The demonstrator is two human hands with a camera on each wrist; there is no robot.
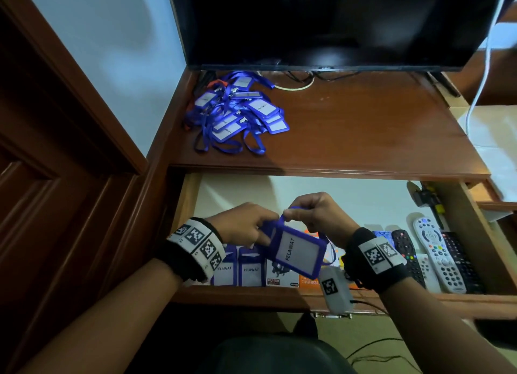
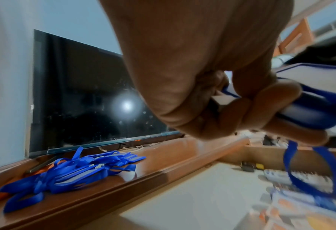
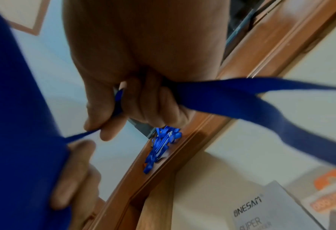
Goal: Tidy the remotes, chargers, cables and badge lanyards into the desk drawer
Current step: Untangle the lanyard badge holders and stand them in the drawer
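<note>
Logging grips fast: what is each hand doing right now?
Left hand: pinches the blue badge holder by its edge.
Right hand: pinches that badge's blue strap.

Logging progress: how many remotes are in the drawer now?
4, side by side at the drawer's right end: a black remote with coloured buttons, a small white remote, a large grey remote, and a plain black remote far right. The right wristband may hide more.

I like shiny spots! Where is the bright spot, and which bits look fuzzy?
Left wrist view: a round glare glows on the TV screen, and the remotes smear. Right wrist view: the blue strap is blurred. Head view: mostly sharp, dim at the edges.
</note>
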